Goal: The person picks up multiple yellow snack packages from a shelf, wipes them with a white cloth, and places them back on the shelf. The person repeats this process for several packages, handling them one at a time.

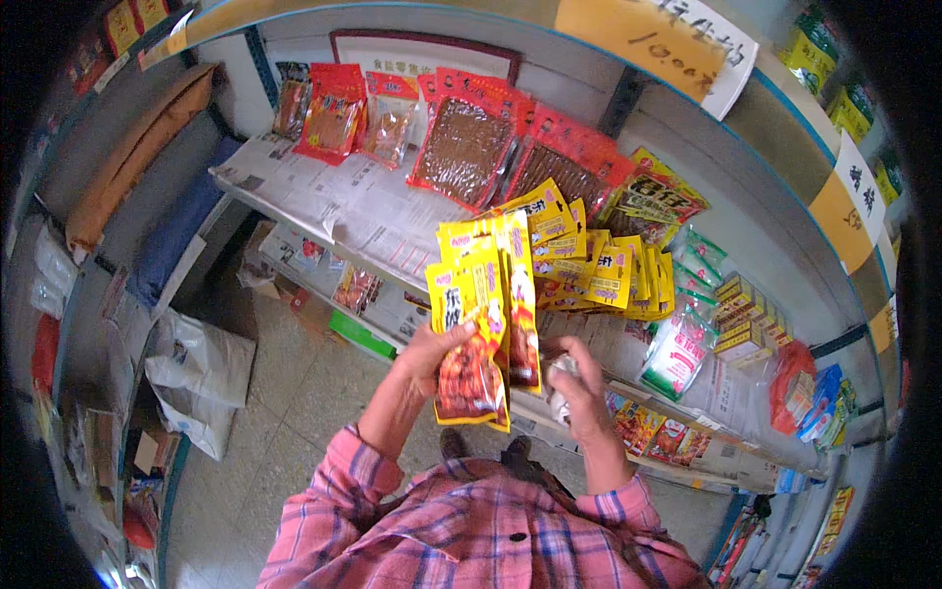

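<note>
My left hand (434, 353) grips yellow food packets (471, 361) by their left edge, thumb on top, above the shelf's front edge. Just right of them, my right hand (581, 383) is closed around a crumpled white cloth or tissue (561, 390). Behind the held packets, a fanned pile of similar yellow packets (611, 272) lies on the newspaper-lined shelf (368, 199). Large red-topped packets of brown food (467, 143) lean at the shelf's back. Green-and-white bags (677, 350) lie to the right of the yellow pile.
Small yellow boxes (739, 316) and a red plastic bag (791, 386) stand farther right. A lower shelf holds more packets (640, 427). An upper shelf rail with paper signs (647, 44) arches overhead. White sacks (199, 383) rest at the left, near rolled orange material (140, 162).
</note>
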`<state>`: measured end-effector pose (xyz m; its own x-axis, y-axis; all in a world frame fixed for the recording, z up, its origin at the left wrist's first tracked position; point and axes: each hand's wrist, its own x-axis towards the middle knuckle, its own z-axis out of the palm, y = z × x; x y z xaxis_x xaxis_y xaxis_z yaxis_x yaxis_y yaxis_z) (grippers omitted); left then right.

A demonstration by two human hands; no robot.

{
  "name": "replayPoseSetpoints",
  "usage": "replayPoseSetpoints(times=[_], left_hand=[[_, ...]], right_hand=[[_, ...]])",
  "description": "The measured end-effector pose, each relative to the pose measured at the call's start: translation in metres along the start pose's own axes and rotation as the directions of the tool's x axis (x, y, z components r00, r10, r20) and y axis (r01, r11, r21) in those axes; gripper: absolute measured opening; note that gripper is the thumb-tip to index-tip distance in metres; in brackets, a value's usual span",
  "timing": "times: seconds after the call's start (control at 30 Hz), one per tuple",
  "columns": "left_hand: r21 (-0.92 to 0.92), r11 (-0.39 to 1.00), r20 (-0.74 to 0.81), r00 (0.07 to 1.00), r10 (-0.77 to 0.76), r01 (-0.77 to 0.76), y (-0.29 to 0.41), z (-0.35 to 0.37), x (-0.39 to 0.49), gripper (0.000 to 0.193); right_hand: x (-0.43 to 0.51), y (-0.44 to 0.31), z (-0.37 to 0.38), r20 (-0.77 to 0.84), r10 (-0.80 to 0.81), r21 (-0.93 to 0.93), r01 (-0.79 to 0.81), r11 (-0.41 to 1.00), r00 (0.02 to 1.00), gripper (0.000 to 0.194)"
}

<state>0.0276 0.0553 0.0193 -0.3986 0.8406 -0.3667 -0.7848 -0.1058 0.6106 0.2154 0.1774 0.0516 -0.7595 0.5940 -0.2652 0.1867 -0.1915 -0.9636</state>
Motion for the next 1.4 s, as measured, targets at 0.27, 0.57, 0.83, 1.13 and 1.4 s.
replayPoseSetpoints(times=[0.27,0.57,0.83,1.13,1.4], left_hand=[[0.208,0.976,-0.228,0.967,0.114,-0.066,-0.067,-0.003,-0.088,0.044],[0.140,0.990,-0.049,0.999,0.005,0.002,-0.083,-0.011,-0.125,0.055],[0.216,0.976,-0.047,0.999,-0.026,0.036,-0.082,-0.005,-0.110,0.050],[0.365,0.929,0.031,0.996,-0.078,0.061,-0.075,-0.001,-0.117,0.050],[0.457,0.879,0.118,0.989,0.093,-0.138,-0.088,-0.006,-0.092,0.048]], right_hand=[[-0.035,0.032,0.013,0.455,0.170,-0.061,-0.160,0.985,0.874,0.058],[-0.059,0.062,0.015,0.334,0.118,0.105,-0.162,0.981,0.935,0.043],[-0.052,-0.001,0.020,0.447,-0.568,-0.591,0.705,0.391,0.691,0.039],[0.030,-0.029,-0.020,0.201,-0.519,-0.904,0.361,0.227,0.831,0.036],[-0.023,-0.035,0.059,0.670,-0.611,-0.435,0.890,0.136,0.421,0.032]])
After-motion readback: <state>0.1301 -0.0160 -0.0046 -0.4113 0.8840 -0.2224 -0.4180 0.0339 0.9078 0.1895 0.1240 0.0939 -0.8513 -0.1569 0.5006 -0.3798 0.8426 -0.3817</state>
